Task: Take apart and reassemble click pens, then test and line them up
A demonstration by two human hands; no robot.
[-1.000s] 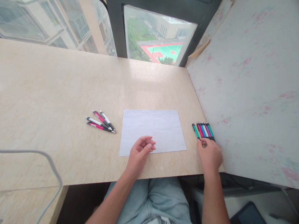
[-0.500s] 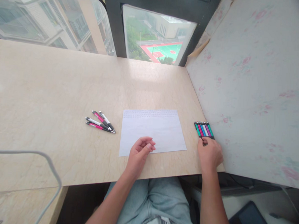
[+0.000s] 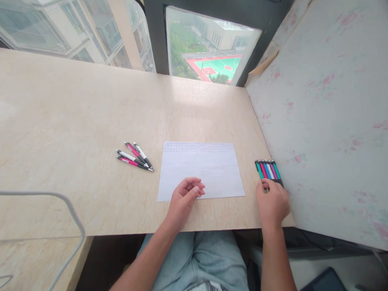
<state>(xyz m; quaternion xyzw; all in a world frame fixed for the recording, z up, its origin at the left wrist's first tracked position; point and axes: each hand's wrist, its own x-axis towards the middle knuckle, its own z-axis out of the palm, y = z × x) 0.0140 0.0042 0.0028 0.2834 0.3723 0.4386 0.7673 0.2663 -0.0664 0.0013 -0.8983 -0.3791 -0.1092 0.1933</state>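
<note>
A row of several colored click pens (image 3: 269, 169) in green, pink, blue, white and purple lies side by side at the right, close to the wall. My right hand (image 3: 273, 201) covers their lower ends, its thumb and index finger curled together on a pen at the row's left side; the exact grip is partly hidden. Loosely curled and holding nothing, my left hand (image 3: 185, 198) rests over the bottom edge of a white paper sheet (image 3: 202, 169). Small handwritten lines run along the sheet's top. Left of it, pink and white pens (image 3: 135, 156) fan out with their tips together.
The marbled tabletop (image 3: 86, 115) reaches back to the windows. A floral-papered wall (image 3: 336, 126) bounds it on the right. At the lower left a grey cable (image 3: 69, 205) loops over the edge. A dark tablet-like object (image 3: 327, 288) lies below the table at right.
The view has shifted slightly, so most things sit a little farther right. My right hand has drawn back slightly along the row, baring more of the pens. My left hand keeps its pose.
</note>
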